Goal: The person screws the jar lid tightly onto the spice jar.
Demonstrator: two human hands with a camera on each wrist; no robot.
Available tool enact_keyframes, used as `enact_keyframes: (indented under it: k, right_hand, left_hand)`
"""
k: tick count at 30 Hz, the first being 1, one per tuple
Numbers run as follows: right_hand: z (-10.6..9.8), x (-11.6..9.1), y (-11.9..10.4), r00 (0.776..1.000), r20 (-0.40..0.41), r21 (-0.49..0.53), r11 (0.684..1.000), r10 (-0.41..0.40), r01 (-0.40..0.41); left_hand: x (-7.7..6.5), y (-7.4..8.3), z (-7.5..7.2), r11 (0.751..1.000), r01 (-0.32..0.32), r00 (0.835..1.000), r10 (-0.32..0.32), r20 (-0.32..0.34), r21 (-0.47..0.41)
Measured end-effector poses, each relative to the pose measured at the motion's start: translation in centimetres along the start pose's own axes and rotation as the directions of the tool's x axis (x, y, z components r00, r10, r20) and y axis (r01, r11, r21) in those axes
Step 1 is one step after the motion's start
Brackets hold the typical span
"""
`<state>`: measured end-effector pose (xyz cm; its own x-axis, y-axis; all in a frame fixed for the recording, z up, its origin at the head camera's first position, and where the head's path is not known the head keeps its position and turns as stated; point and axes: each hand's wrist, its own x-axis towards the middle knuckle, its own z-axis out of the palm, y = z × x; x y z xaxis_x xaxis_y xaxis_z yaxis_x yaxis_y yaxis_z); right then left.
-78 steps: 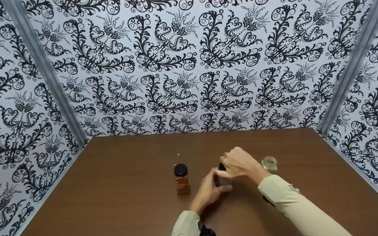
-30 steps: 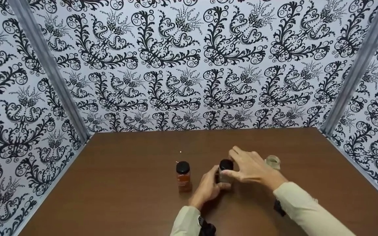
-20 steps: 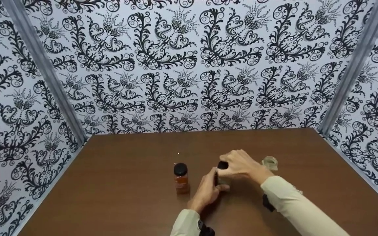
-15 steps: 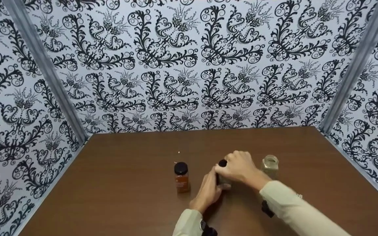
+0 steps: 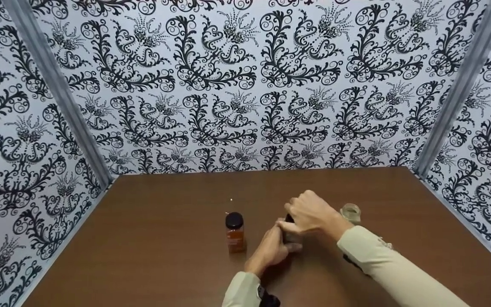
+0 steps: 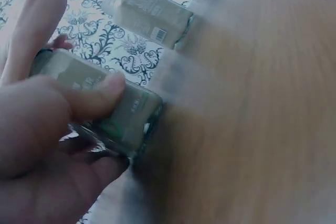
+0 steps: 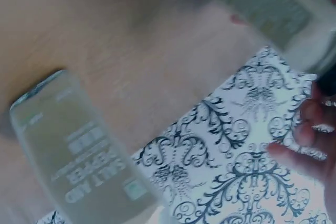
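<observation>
My left hand [image 5: 271,248] grips a clear spice jar [image 6: 144,109] of grey-beige powder, its thumb across the label in the left wrist view. On top, the fingers of my right hand [image 5: 311,212] curl round the jar's black lid [image 5: 289,218], which they mostly cover in the head view. To the right, beyond my right forearm, stands a matching jar [image 5: 350,213] without a lid. In the right wrist view this lidless jar [image 7: 89,166] reads "salt and pepper". Left of both hands stands a spice jar of orange-red powder [image 5: 235,239] with its black lid on.
The brown tabletop [image 5: 164,238] is bounded by walls with a black-and-white scroll pattern [image 5: 228,106]. A tiny white speck [image 5: 231,199] lies on the table behind the orange-red jar.
One second ago my right hand was spread around the lid. It then closed on the lid, and its wrist and knuckles have turned since. My left hand stays around the jar.
</observation>
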<state>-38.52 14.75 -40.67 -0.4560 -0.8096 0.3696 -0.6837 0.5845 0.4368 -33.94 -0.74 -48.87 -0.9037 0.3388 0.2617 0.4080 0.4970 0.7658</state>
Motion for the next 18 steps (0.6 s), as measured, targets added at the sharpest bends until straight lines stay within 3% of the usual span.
enact_keyframes:
  k: [2, 4, 6, 9, 11, 14, 16, 17, 18]
  right_hand:
    - [0.4, 0.1, 0.1, 0.995, -0.06, -0.038, 0.996, -0.082, 0.08]
    - [0.6, 0.1, 0.0, 0.99, -0.106, -0.058, 0.994, -0.093, 0.088]
    - [0.6, 0.0, -0.4, 0.995, -0.099, -0.062, 0.998, -0.029, 0.022]
    - [0.3, 0.0, -1.6, 0.985, -0.021, -0.032, 0.985, 0.171, -0.172]
    - [-0.1, 0.2, -2.6, 0.937, 0.056, -0.01, 0.939, 0.344, -0.344]
    - [-0.8, 1.1, -3.9, 0.811, 0.162, -0.007, 0.823, 0.562, -0.568]
    - [-1.3, 1.5, -4.3, 0.736, 0.243, -0.027, 0.762, 0.632, -0.647]
    - [-1.5, 1.6, -4.3, 0.72, 0.287, -0.036, 0.758, 0.632, -0.651]
    - [-1.7, 1.6, -4.1, 0.729, 0.315, -0.035, 0.775, 0.608, -0.632]
  left_hand:
    - [0.0, 0.1, 0.3, 0.999, 0.015, 1.0, -0.016, -0.025, -0.041]
    - [-0.1, 0.3, 0.6, 0.999, -0.014, 0.998, 0.011, -0.069, -0.046]
    - [-0.3, 0.5, 0.8, 0.998, -0.065, 0.991, 0.064, -0.121, -0.01]
    - [-0.5, 0.7, 1.3, 0.99, -0.127, 0.972, 0.138, -0.192, 0.069]
    - [-0.6, 0.7, 1.5, 0.981, -0.144, 0.957, 0.172, -0.234, 0.132]
    - [-0.6, 0.7, 1.7, 0.965, -0.154, 0.937, 0.211, -0.277, 0.211]
    - [-0.6, 0.7, 1.5, 0.958, -0.145, 0.938, 0.212, -0.275, 0.246]
    - [-0.6, 0.7, 1.3, 0.96, -0.138, 0.944, 0.202, -0.262, 0.244]
    - [-0.5, 0.6, 1.1, 0.96, -0.136, 0.948, 0.198, -0.248, 0.246]
